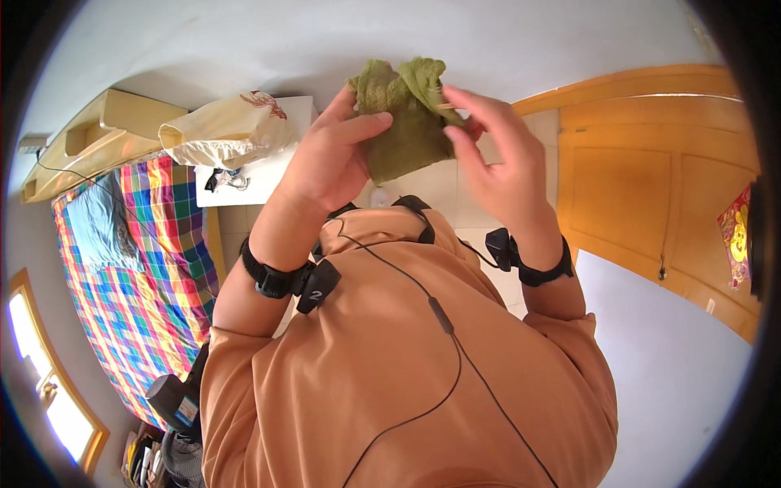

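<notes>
Held up in front of me is a small olive-green cloth pouch (405, 142) with a ruffled, gathered top and pale cords at its right side. My left hand (332, 150) grips its left side, the thumb lying across the front and the other fingers behind. At the right edge, beside the cords, my right hand (506, 163) has its thumb and fingers closed around the cloth. Part of those right fingertips is hidden behind the pouch. Both wrists wear black straps with small black devices.
On the left stands a bed with a colourful checked cover (163, 211) and a blue pillow (102, 228). A white table (268, 175) carries a cream fabric bag (224, 130) and small dark items. To the right is a wooden door (626, 179). A black cable (439, 313) hangs over my shirt.
</notes>
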Available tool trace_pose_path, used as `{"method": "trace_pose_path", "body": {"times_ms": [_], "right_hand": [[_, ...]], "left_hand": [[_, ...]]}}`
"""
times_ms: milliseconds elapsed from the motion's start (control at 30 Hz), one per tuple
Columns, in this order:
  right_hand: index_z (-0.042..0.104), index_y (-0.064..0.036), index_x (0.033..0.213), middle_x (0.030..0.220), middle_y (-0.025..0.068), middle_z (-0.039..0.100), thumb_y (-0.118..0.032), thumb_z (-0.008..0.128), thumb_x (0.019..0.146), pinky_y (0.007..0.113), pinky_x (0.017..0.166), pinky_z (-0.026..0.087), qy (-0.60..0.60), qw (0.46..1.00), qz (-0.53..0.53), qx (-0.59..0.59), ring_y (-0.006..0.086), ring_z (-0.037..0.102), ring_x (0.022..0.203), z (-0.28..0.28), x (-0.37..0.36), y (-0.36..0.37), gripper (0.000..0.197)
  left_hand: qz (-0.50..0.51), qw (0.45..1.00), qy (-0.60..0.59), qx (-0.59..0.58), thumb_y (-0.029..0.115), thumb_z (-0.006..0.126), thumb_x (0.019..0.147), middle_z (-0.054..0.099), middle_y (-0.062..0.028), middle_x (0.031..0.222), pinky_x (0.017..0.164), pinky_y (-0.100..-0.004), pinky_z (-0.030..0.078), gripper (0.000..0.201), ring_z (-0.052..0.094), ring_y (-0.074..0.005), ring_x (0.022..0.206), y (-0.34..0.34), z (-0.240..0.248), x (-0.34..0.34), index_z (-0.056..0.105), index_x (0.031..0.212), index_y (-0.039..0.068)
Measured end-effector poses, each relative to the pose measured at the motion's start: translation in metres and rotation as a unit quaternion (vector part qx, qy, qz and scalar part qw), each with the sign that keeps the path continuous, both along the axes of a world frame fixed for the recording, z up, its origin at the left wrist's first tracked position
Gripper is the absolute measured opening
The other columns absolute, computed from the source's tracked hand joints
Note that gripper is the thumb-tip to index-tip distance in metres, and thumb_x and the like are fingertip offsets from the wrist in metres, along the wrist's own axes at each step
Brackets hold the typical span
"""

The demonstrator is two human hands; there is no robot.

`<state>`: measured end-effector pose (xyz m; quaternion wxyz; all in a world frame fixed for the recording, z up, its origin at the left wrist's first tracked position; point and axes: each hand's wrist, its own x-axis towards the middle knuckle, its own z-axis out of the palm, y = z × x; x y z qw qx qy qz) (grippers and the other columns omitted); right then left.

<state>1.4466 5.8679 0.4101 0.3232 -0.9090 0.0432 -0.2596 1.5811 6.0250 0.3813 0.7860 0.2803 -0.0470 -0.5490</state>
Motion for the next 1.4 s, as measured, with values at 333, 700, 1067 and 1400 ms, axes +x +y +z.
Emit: {"method": "trace_pose_path", "body": {"times_ms": [333, 700, 1067, 1400], "right_hand": [[0.059, -0.0024, 0.117, 0.105, 0.0057, 0.062, 0.007, 0.063, 0.085, 0.021, 0.067, 0.048, -0.048, 0.951, -0.058, 0.299, 0.0066, 0.052, 0.074, 0.002, -0.001, 0.004, 0.034], [0.066, -0.0101, 0.106, 0.097, 0.0024, 0.071, 0.011, 0.058, 0.082, 0.026, 0.072, 0.044, -0.042, 0.995, 0.087, 0.035, 0.0144, 0.047, 0.075, 0.000, -0.004, 0.002, 0.033], [0.060, -0.0001, 0.118, 0.095, 0.0022, 0.061, -0.016, 0.061, 0.094, 0.024, 0.069, 0.049, 0.164, 0.851, 0.028, 0.499, 0.0076, 0.057, 0.086, 0.001, -0.002, -0.014, 0.029], [0.064, -0.0023, 0.107, 0.087, -0.0006, 0.060, -0.009, 0.051, 0.096, 0.022, 0.062, 0.043, 0.105, 0.841, 0.149, 0.509, 0.0074, 0.053, 0.074, -0.016, 0.001, -0.020, 0.018]], "left_hand": [[-0.016, 0.997, -0.060, 0.047, 0.000, 0.047, 0.095, 0.054, -0.0139, 0.129, 0.096, -0.0377, 0.050, 0.036, 0.056, -0.0237, 0.116, 0.010, -0.004, -0.005, 0.044, 0.132, -0.001], [-0.041, 0.998, -0.007, 0.046, -0.003, 0.045, 0.094, 0.055, -0.0148, 0.129, 0.101, -0.0403, 0.048, 0.037, 0.056, -0.0259, 0.118, 0.017, 0.000, 0.001, 0.045, 0.131, -0.001], [-0.009, 0.997, -0.071, 0.027, -0.003, 0.046, 0.094, 0.055, -0.0131, 0.128, 0.101, -0.0363, 0.047, 0.040, 0.055, -0.0223, 0.118, 0.027, 0.008, -0.003, 0.044, 0.135, 0.001], [0.014, 0.984, -0.176, 0.002, -0.002, 0.040, 0.092, 0.052, -0.0261, 0.133, 0.094, -0.0324, 0.050, 0.022, 0.056, -0.0276, 0.117, 0.052, 0.001, 0.017, 0.062, 0.090, -0.006]]}}
